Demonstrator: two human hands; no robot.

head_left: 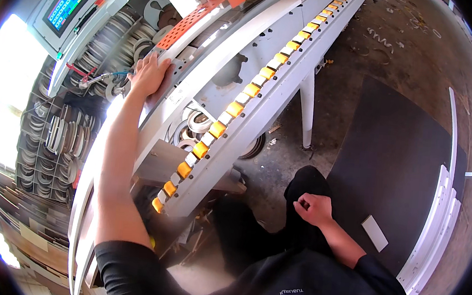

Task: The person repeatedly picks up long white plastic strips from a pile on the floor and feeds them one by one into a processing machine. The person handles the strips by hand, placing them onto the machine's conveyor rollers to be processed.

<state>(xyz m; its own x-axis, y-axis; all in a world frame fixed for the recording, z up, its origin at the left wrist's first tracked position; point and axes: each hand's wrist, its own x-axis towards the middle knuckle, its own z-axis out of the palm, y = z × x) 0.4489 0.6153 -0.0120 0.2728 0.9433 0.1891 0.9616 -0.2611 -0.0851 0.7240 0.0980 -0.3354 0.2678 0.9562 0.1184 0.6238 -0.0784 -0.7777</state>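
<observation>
1. Machine (221,49) is sitting under the left hand (150,77), left of the roller track (251,90); left fingers are bending down onto its deck. Gripping or just resting: cannot tell.
2. Right hand (313,209) is hovering over or resting on the knee (306,181), right of the roller track; fingers are curling into a loose fist, nothing showing in it.
3. Orange perforated guard (185,26) is sitting just past the left fingers, left of the roller track; control panel (69,2) is glowing farther left.
4. Stage, judged: machine is apparently running on power, screen being lit. No panel is showing on the rollers. Amount done or left: not readable.
5. Dark sheet (380,142) is lying right of the roller track, a small white piece (374,233) on it, long white strips (434,235) along its far side. Finished or waiting: cannot tell.
6. Tape reels (65,139) are filling a rack well left of the roller track.
7. Hidden: left palm is covering whatever is under it; right fist is concealing its inside. Roller track's far end is running out at the upper edge; glare is washing out the far left.
</observation>
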